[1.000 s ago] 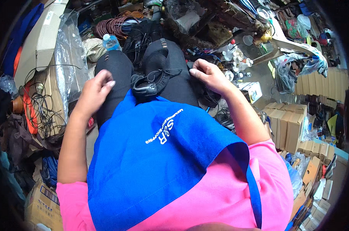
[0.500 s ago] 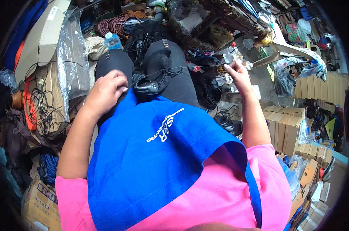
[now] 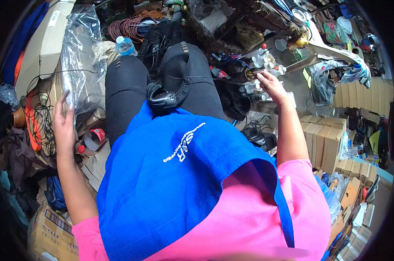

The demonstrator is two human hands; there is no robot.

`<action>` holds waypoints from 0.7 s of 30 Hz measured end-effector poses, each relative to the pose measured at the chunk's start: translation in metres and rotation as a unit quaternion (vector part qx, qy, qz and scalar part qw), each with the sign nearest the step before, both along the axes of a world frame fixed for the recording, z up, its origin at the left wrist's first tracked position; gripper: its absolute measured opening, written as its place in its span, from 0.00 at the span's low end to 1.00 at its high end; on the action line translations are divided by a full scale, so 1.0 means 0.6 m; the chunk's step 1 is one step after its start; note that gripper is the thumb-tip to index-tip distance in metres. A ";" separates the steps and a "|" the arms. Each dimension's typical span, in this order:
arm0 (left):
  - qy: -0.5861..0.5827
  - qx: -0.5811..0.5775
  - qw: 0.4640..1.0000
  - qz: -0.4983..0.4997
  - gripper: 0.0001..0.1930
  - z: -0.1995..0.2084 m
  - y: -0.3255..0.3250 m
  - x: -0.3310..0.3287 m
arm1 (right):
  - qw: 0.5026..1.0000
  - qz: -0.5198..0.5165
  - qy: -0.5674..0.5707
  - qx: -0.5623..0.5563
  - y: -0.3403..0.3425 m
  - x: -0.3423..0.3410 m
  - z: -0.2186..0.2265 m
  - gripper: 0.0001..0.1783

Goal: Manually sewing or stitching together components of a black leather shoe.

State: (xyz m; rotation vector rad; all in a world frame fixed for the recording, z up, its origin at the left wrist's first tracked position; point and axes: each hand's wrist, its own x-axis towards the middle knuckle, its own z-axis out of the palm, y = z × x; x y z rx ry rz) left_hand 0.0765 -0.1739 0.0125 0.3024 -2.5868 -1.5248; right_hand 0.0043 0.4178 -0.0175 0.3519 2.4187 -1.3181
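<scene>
A black shoe (image 3: 164, 98) rests between my thighs at the upper edge of the blue apron (image 3: 175, 174). My left hand (image 3: 64, 124) is out to the left with its fingers stretched and apart, holding nothing. It is beside the clear plastic sheet (image 3: 81, 56) and the tangle of thin black cord (image 3: 42, 126). Out to the right, my right hand (image 3: 271, 87) has its thumb and fingertips pressed together. What they pinch, if anything, is too fine to make out. Just beyond those fingertips are several small white bottles (image 3: 260, 56).
A water bottle (image 3: 125, 46) stands past my left knee. Near my left forearm lies a cut bottle with a red label (image 3: 93, 139). Cardboard boxes (image 3: 321, 141) are stacked at the right. Coiled reddish cable (image 3: 126, 28) sits at the far side.
My left hand has left the shoe, swung left and opened. The thin thread stretched from the shoe to my right hand no longer shows. My right hand has barely moved.
</scene>
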 end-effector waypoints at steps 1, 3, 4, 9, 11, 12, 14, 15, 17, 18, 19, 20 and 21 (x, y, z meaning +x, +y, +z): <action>0.098 -0.128 0.987 -0.012 0.15 0.014 0.026 -0.011 | 0.999 -0.040 -0.031 0.008 -0.012 -0.002 0.009 0.12; 0.105 -0.142 0.975 -0.132 0.20 0.043 0.091 -0.042 | 0.971 0.147 0.118 0.147 -0.053 -0.011 0.030 0.18; 0.095 -0.135 0.968 -0.189 0.20 0.047 0.134 -0.058 | 0.939 0.209 0.185 0.200 -0.083 -0.017 0.040 0.18; 0.094 -0.096 0.909 -0.395 0.21 0.022 0.306 -0.147 | 0.943 0.276 0.183 -0.024 -0.227 -0.038 0.066 0.09; 0.061 -0.073 0.909 -0.406 0.20 0.009 0.331 -0.168 | 0.949 0.277 0.151 -0.016 -0.253 -0.047 0.067 0.08; 0.017 -0.053 0.905 -0.422 0.19 0.005 0.336 -0.176 | 0.950 0.282 0.135 -0.015 -0.259 -0.051 0.067 0.06; 0.020 -0.077 0.899 -0.432 0.19 0.002 0.338 -0.186 | 0.935 0.311 0.169 -0.024 -0.262 -0.057 0.064 0.06; 0.027 -0.099 0.891 -0.443 0.19 0.002 0.337 -0.189 | 0.930 0.324 0.174 0.005 -0.261 -0.059 0.061 0.05; 0.019 -0.108 0.884 -0.455 0.19 0.003 0.336 -0.194 | 0.921 0.338 0.194 -0.013 -0.259 -0.061 0.055 0.05; -0.002 -0.117 0.880 -0.461 0.18 0.002 0.337 -0.196 | 0.917 0.345 0.200 -0.011 -0.259 -0.061 0.052 0.06; -0.011 -0.117 0.876 -0.468 0.18 0.001 0.338 -0.198 | 0.917 0.346 0.200 -0.012 -0.260 -0.062 0.050 0.06; -0.024 -0.127 0.876 -0.465 0.18 -0.001 0.339 -0.200 | 0.913 0.355 0.201 -0.017 -0.261 -0.062 0.047 0.06; -0.019 -0.117 0.876 -0.468 0.18 -0.003 0.340 -0.202 | 0.909 0.362 0.205 -0.022 -0.262 -0.061 0.045 0.06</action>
